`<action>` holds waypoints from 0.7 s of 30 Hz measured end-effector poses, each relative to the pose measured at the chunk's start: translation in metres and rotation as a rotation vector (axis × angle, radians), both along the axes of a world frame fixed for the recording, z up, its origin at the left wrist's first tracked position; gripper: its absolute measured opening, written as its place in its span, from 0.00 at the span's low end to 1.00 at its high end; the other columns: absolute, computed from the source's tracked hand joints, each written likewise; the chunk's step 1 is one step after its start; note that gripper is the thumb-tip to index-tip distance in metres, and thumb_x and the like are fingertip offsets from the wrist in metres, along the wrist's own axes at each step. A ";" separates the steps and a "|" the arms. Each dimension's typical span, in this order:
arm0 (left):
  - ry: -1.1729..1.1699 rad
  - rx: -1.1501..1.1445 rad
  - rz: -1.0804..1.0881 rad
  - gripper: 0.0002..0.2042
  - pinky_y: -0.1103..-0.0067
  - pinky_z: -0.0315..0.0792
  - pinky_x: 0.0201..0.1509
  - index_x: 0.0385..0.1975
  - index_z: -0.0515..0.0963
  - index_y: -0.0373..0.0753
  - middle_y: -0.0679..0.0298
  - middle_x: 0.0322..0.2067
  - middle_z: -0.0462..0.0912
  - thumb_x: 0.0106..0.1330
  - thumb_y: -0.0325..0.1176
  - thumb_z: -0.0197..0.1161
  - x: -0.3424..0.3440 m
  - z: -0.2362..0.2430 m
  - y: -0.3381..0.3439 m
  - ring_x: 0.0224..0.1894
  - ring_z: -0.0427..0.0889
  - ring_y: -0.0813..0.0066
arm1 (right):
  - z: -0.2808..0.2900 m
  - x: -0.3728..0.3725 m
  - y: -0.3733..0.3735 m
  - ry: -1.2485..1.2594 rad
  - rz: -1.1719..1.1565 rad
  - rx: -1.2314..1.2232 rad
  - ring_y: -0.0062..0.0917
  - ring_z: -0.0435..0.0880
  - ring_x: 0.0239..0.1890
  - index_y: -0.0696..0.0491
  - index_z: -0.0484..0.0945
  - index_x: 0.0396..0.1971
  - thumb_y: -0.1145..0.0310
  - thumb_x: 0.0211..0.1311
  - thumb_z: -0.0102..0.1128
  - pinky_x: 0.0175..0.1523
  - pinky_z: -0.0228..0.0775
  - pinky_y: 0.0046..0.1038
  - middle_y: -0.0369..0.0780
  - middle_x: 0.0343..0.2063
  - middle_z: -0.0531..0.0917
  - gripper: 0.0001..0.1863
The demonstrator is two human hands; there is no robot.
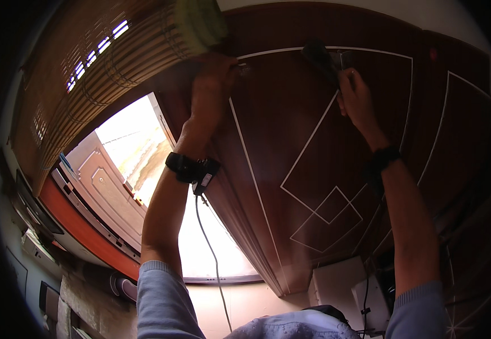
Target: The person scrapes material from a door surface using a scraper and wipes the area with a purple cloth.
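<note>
Both my arms reach up toward a dark reddish-brown wooden panel point(307, 118) with white line patterns. My right hand point(358, 96) is closed round the handle of a dark brush-like tool point(320, 58). The tool's dark head lies against the panel's upper part, by the white border line. At the panel's upper left edge is my left hand point(213, 76), just under the end of a rolled bamboo blind point(138, 62). Shadow hides its fingers, so I cannot make out whether it grips anything.
An open doorway with bright light and a carved wooden door point(103, 178) lies to the left. A cable point(214, 254) hangs from the black device point(192, 169) on my left wrist. Below the panel stands a pale box point(336, 282). Shelf-like items line the lower left.
</note>
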State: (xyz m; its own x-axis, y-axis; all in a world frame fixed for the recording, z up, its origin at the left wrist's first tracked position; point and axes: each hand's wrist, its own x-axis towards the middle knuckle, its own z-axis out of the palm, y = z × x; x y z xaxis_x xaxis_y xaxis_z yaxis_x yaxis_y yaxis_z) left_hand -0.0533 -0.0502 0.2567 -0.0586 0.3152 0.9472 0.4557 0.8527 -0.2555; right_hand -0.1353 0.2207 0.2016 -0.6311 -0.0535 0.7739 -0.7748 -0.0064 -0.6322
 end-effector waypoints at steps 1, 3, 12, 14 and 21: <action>0.032 -0.058 0.020 0.09 0.76 0.73 0.36 0.35 0.76 0.35 0.56 0.34 0.78 0.55 0.21 0.60 -0.001 0.003 -0.003 0.35 0.79 0.63 | 0.000 0.001 -0.001 -0.006 -0.003 -0.003 0.14 0.65 0.09 0.52 0.68 0.28 0.59 0.66 0.44 0.15 0.58 0.20 0.32 0.08 0.67 0.13; 0.039 -0.119 0.041 0.08 0.74 0.72 0.37 0.35 0.76 0.35 0.56 0.33 0.77 0.54 0.21 0.60 0.000 0.004 -0.003 0.35 0.78 0.59 | 0.000 0.002 0.001 -0.026 -0.016 0.009 0.15 0.66 0.10 0.52 0.68 0.28 0.58 0.66 0.44 0.16 0.58 0.20 0.32 0.08 0.67 0.13; 0.126 -0.261 0.329 0.06 0.71 0.73 0.30 0.35 0.72 0.39 0.58 0.33 0.73 0.57 0.25 0.57 0.000 0.005 0.000 0.32 0.77 0.57 | -0.003 -0.002 -0.002 0.036 -0.003 -0.040 0.15 0.66 0.10 0.53 0.68 0.27 0.59 0.66 0.45 0.14 0.58 0.20 0.33 0.08 0.68 0.13; 0.112 -0.274 0.450 0.06 0.70 0.72 0.28 0.35 0.71 0.39 0.59 0.33 0.72 0.58 0.26 0.56 -0.004 0.007 0.000 0.31 0.77 0.57 | -0.003 -0.004 -0.003 0.049 0.003 -0.040 0.15 0.66 0.10 0.53 0.67 0.27 0.59 0.66 0.45 0.14 0.58 0.20 0.33 0.08 0.68 0.14; -0.017 -0.218 0.304 0.05 0.68 0.72 0.31 0.34 0.69 0.38 0.56 0.34 0.72 0.59 0.27 0.52 -0.005 -0.010 0.025 0.34 0.76 0.57 | -0.003 -0.007 0.004 0.178 -0.222 0.079 0.22 0.73 0.14 0.55 0.70 0.30 0.58 0.66 0.44 0.20 0.65 0.25 0.38 0.13 0.73 0.15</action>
State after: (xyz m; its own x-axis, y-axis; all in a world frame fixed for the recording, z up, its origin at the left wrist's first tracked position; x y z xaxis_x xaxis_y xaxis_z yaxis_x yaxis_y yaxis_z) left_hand -0.0581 -0.0247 0.2465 -0.1956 0.4751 0.8579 0.1956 0.8761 -0.4406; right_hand -0.1428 0.2248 0.1985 -0.4891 0.0057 0.8722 -0.8503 0.2194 -0.4783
